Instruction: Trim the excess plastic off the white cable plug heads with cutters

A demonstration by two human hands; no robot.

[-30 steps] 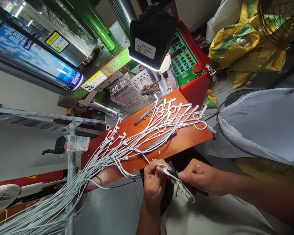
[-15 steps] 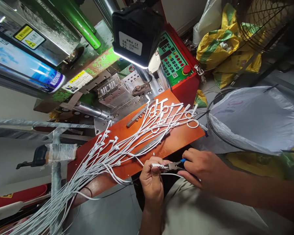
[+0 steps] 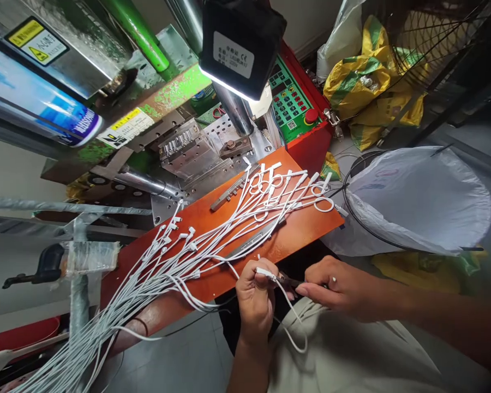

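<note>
Pinched in my left hand (image 3: 253,297) is the white plug end of a cable (image 3: 265,272), and its cord loops down over my lap. My right hand (image 3: 331,284) is closed around a pair of pliers or cutters (image 3: 285,282); the handles are mostly hidden by my fingers. The tool's dark jaws are at the base of the plug, close to my left fingertips. Beyond both hands, many white cables (image 3: 213,240) with moulded ends lie in a bundle over the orange board (image 3: 298,240).
Behind the board stands a press with a metal mould (image 3: 184,153) and a work lamp (image 3: 241,49). A red-cased control panel (image 3: 290,103) is beside it. To the right is a white-lined bin (image 3: 421,202), with yellow bags (image 3: 364,82) beyond. Two metal bars (image 3: 253,240) lie among the cables.
My right hand has turned, and the pliers now sit lower behind the plug. The held cable's cord now hangs in a loop below the hands. The whole view has shifted slightly.
</note>
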